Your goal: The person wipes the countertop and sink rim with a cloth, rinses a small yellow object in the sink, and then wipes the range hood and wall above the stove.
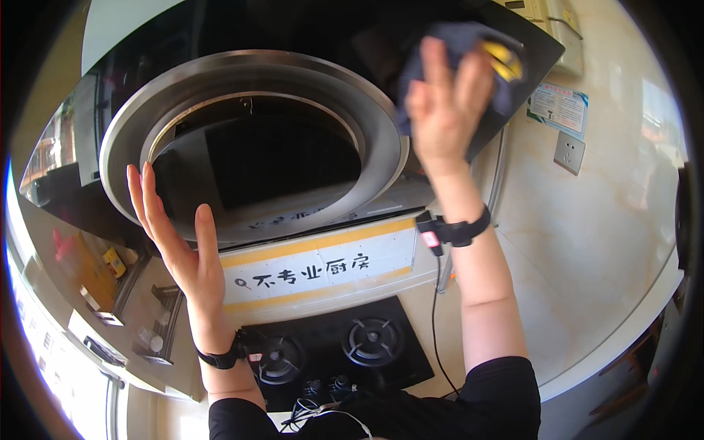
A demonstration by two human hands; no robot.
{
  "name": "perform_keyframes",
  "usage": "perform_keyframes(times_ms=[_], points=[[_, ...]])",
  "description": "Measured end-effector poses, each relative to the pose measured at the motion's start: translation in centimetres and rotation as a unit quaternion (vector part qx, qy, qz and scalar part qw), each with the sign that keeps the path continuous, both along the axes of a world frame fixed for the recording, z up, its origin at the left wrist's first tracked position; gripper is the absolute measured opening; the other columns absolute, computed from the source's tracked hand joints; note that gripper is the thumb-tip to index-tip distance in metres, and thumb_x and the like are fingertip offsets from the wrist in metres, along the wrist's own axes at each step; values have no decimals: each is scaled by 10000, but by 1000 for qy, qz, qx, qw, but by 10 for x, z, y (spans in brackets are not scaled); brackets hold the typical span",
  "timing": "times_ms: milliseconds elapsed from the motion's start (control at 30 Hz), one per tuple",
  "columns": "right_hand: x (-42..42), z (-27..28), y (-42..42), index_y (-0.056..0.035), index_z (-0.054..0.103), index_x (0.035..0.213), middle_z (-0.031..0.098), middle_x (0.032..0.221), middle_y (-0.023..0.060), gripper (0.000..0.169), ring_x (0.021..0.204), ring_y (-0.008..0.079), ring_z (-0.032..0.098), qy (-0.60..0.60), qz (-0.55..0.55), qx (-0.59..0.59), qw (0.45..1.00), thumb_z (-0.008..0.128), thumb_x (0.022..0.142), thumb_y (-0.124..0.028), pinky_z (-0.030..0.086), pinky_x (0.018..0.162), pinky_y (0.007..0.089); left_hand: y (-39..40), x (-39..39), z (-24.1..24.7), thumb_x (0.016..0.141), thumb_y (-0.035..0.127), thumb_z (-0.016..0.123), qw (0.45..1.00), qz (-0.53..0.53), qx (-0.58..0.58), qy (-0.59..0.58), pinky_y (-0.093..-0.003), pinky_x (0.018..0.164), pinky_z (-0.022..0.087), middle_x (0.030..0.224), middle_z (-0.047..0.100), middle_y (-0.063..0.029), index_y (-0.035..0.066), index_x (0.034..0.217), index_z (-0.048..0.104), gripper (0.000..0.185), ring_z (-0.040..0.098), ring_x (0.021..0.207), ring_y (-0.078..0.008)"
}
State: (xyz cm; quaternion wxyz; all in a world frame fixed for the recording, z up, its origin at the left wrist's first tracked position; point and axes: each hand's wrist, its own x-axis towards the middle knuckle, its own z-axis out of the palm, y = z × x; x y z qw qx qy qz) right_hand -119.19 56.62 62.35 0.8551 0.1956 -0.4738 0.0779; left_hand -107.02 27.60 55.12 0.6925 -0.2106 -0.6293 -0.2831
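A dark blue-grey cloth point(463, 37) with a yellow patch lies under the spread fingers of my right hand point(450, 113). It is held against the right part of the black glossy panel point(319, 27) of a range hood; hand and cloth are blurred. My left hand point(190, 256) is raised with fingers apart and nothing in it. Its fingertips overlap the lower left of the hood's round metal ring point(385, 110); whether they touch it I cannot tell. Inside the ring is a dark, reflective plate point(286, 154).
Below the hood, a white sign point(313, 275) bears writing. A black two-burner gas hob point(324, 352) sits underneath. Wall shelves with bottles point(113, 261) stand left. On the right wall are a socket point(569, 153) and a notice point(558, 109). A black cable point(436, 330) hangs from my right wristband.
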Motion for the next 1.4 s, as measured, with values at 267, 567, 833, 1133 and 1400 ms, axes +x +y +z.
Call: perform_keyframes(times_ms=[267,567,833,1133,1400], points=[[-30,-31,68,10,245,1395,101,1427,351,525,1325,480,136,-85,111,-279,950,395,954,-231,119,1075,520,-13,-5,-27,870,140,559,998,-1,34,-49,-449,1083,171,1479,230,-91,113,1391,324,571,201,1369,-257],[2,-19,-69,-221,510,1296,450,1326,110,502,1212,321,382,-31,-70,96,992,586,802,-177,279,976,473,-9,-27,-54,871,147,565,991,-49,75,-101,-457,1082,185,1480,225,-79,124,1384,333,564,211,1366,-254],[-21,-33,-34,-261,549,1251,492,1299,-4,496,1084,251,482,11,-159,126,979,583,779,-116,367,885,442,-11,-47,-81,871,142,561,986,-31,79,-146,-485,1071,206,1477,225,-86,139,1386,335,563,223,1359,-271],[-119,-186,-9,-124,565,1185,540,1083,85,455,1025,314,519,-222,-63,100,968,696,749,-146,405,879,446,-3,-47,-100,883,127,547,981,-34,70,-177,-487,1061,231,1466,250,-92,139,1396,312,565,256,1345,-284],[-80,-109,39,-117,396,1373,246,1400,294,508,1235,460,299,-88,-36,36,995,504,887,-219,234,1017,536,-25,-37,-122,876,104,544,973,-19,96,-211,-472,1044,267,1440,296,-105,131,1398,312,572,313,1311,-301]])
